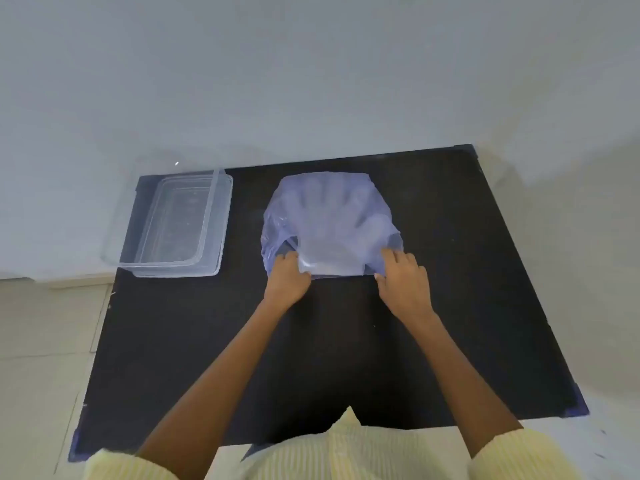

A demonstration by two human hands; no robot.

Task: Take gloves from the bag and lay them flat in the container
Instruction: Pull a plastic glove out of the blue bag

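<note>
Both hands pinch the near edge of the bag [329, 220]: left hand [286, 277] at one corner, right hand [403, 280] at the other, apart. Best to spread the mouth wide, then reach in for one glove. Bag is bluish, translucent, glove fingers showing through. Clear empty container [173, 223] sits well left of the left hand on the dark worktop [450, 271].

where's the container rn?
Head view: the clear container sits at the black table's far-left corner, left of the bag, apart from both hands.
</note>
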